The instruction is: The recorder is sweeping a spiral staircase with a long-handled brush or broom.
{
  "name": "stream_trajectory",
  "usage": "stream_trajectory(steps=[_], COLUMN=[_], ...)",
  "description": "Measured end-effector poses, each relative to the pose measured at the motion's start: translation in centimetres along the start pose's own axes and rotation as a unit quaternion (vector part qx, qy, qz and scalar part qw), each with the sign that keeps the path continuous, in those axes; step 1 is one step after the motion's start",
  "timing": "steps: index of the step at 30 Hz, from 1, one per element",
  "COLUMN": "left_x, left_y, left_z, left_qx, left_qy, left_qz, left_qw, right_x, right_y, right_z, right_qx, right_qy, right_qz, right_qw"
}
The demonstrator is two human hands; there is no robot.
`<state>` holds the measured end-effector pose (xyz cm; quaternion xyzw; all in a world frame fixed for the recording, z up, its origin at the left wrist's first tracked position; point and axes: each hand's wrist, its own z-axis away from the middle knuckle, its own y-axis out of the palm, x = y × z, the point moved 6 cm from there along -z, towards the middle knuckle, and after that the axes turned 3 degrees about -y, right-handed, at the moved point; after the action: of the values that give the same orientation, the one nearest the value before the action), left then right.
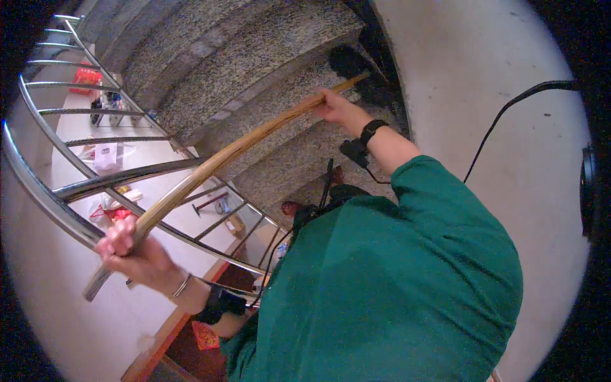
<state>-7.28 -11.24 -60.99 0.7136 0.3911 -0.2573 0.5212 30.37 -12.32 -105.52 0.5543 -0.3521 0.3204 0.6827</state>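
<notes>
A long wooden pole (243, 143) runs slantwise across the view, from lower left to upper right. My left hand (136, 253) grips it near its lower-left end, beside the metal handrail, and the end of the pole sticks out past my fingers. Farther up, my right hand (331, 106) is closed around the pole, over the speckled stone stairs (258, 57). Beyond that hand, the pole's far end reaches a dark mass (377, 95) by the wall; what this mass is, I cannot tell.
A curved metal stair railing (90, 174) stands at the left, with the floor below showing a red box (86, 79), bags (107, 155) and other items. A pale wall (482, 95) rises at the right. A black cable (501, 114) hangs in front of it.
</notes>
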Motion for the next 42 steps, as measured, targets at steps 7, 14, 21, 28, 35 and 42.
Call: stream_trajectory(steps=[7,14,21,28,35,42], left_x=[1.9,-1.7,-13.6,-26.2,-29.2,-20.0], left_y=[1.3,-4.4,-10.6,-13.2,-16.2,-9.9], left_z=[0.0,1.6,3.6,6.9,7.8,3.9], left_qx=[0.009,-0.072,-0.210,-0.239,-0.280,-0.224], left_qy=[-0.068,-0.052,0.056,0.176,0.156,0.171], left_qz=[0.031,0.008,-0.155,-0.296,-0.372,-0.240], left_qw=[0.997,0.996,0.964,0.908,0.871,0.929], right_x=[1.5,-4.2,-6.2,-10.1,-11.1,-8.0], right_y=[0.5,1.9,19.7,32.0,32.9,26.6], right_z=[0.8,0.2,3.1,7.0,7.7,5.3], right_qx=[-0.226,-0.292,-0.068,0.136,0.056,0.102], right_qy=[0.130,0.198,0.337,0.386,0.489,0.445], right_qz=[-0.258,-0.287,-0.129,-0.159,-0.147,-0.146], right_qw=[0.930,0.890,0.930,0.898,0.858,0.878])
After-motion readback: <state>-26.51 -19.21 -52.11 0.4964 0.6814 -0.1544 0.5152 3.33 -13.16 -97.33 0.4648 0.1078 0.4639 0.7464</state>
